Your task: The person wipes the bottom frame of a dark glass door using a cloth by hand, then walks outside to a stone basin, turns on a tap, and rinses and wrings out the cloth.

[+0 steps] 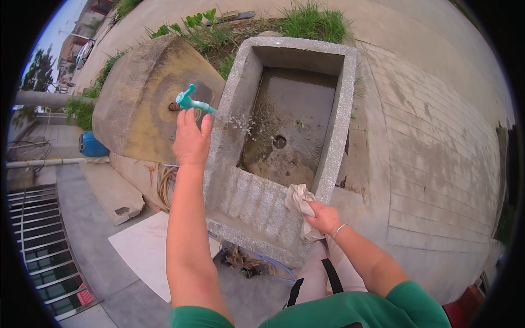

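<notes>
My left hand (pixel 192 141) is raised just below a turquoise plastic tap (pixel 189 98), thumb apart from the fingers and nothing held. The fingertips overlap the tap's lower side in the picture; whether they touch it I cannot tell. Water (pixel 238 121) sprays from the spout into a speckled stone wash basin (pixel 346 94). Shallow water lies on the basin's floor around a round drain hole (pixel 279 142). My right hand (pixel 326 217) grips a crumpled off-white cloth (pixel 298 197) over the right side of the ribbed washboard slope (pixel 254 199), at the basin's near end.
The tap comes out of a stained concrete block (pixel 143 98) left of the basin. A coiled hose (pixel 165 184), a white board (pixel 143 246) and a blue drum (pixel 93 144) lie leftward. Grass (pixel 313 22) grows behind; a dark tangled bundle (pixel 246 262) sits beneath the near edge.
</notes>
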`<state>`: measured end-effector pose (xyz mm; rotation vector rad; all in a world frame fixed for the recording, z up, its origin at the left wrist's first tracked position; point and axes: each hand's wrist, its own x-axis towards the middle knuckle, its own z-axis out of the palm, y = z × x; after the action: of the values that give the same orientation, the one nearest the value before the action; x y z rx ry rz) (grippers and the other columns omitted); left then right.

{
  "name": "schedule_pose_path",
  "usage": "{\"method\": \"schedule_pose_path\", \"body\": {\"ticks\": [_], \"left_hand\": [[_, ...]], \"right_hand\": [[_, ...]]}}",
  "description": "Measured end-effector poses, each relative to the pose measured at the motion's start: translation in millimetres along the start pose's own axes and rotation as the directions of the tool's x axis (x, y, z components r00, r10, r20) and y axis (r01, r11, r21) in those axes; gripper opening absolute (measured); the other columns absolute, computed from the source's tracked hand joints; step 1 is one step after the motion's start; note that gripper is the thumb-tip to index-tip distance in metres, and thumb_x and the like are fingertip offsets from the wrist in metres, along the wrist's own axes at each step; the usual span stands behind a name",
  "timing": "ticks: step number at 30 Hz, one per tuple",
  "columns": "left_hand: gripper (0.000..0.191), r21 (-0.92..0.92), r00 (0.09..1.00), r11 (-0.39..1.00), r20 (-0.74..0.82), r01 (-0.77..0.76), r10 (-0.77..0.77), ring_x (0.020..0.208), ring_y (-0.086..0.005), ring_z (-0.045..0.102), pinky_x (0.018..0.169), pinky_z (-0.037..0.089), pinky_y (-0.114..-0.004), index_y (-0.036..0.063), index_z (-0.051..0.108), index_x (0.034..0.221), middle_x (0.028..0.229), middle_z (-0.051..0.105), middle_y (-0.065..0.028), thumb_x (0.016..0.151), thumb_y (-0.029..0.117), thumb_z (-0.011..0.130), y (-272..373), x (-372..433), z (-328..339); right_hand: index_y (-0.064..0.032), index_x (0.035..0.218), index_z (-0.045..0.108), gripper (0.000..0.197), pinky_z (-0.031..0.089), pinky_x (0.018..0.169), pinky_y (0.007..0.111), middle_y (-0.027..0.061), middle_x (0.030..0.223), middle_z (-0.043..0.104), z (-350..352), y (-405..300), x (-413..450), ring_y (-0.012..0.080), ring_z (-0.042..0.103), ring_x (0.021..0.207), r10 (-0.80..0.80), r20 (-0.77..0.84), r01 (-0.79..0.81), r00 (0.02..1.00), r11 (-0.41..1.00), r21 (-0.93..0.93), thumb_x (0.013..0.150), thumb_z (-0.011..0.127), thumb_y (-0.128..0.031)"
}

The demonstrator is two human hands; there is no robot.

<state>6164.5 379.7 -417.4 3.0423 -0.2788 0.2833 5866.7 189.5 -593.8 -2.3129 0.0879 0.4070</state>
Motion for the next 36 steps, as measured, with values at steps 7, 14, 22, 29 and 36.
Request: {"method": "schedule_pose_path", "body": {"ticks": [7,14,22,29,36], "left_hand": [[0.042,-0.074,0.831,0.98,0.545,0.183,-0.114,0.106,-0.0333,0.045,0.085,0.04,-0.04,0.0053,0.048,0.111,0.12,0.042,-0.0182,0.081,0.035,0.048,-32,-230,59],[0.036,-0.018,0.783,0.887,0.478,0.462,-0.398,0.105,-0.0364,0.044,0.088,0.037,-0.041,0.0025,0.052,0.105,0.115,0.046,-0.0201,0.08,0.028,0.052,-84,-349,85],[0.046,-0.029,0.903,0.959,0.347,0.28,-0.253,0.119,-0.0324,0.03,0.1,0.021,-0.044,0.0029,0.048,0.111,0.123,0.039,-0.0172,0.078,0.035,0.052,-115,-301,117],[0.061,0.03,0.877,0.977,0.436,0.21,-0.202,0.125,-0.0293,0.022,0.102,0.011,-0.047,0.0053,0.041,0.121,0.129,0.034,-0.0151,0.077,0.047,0.047,-120,-298,143],[0.063,-0.043,0.885,0.964,0.41,0.261,-0.221,0.124,-0.031,0.022,0.102,0.009,-0.048,0.0006,0.043,0.117,0.129,0.035,-0.0157,0.075,0.047,0.048,-119,-298,140]], "right_hand": [[-0.0149,0.109,0.052,0.036,0.045,0.076,0.033,0.0144,0.104,0.055,7,11,6,0.0298,0.055,0.091,0.19,0.202,-0.25,0.961,0.909,0.333,0.078,0.054,-0.032],[-0.0061,0.12,0.042,0.038,0.043,0.081,0.029,0.002,0.108,0.053,-38,-23,31,0.0139,0.052,0.096,0.214,0.277,-0.309,0.937,0.129,0.942,0.087,0.048,-0.023],[-0.0129,0.12,0.041,0.036,0.044,0.08,0.031,0.0005,0.11,0.051,-64,-75,115,0.0132,0.051,0.097,0.209,0.235,-0.284,0.949,0.249,0.926,0.087,0.048,-0.025],[-0.011,0.118,0.043,0.036,0.038,0.088,0.042,0.0024,0.114,0.049,-33,-109,202,0.0174,0.046,0.105,0.236,0.226,-0.272,0.945,0.185,0.944,0.086,0.047,-0.027],[-0.0082,0.117,0.043,0.037,0.035,0.09,0.047,0.0077,0.116,0.049,-5,-131,265,0.0245,0.046,0.107,0.28,0.188,-0.2,0.941,0.013,0.98,0.086,0.046,-0.028]]}}
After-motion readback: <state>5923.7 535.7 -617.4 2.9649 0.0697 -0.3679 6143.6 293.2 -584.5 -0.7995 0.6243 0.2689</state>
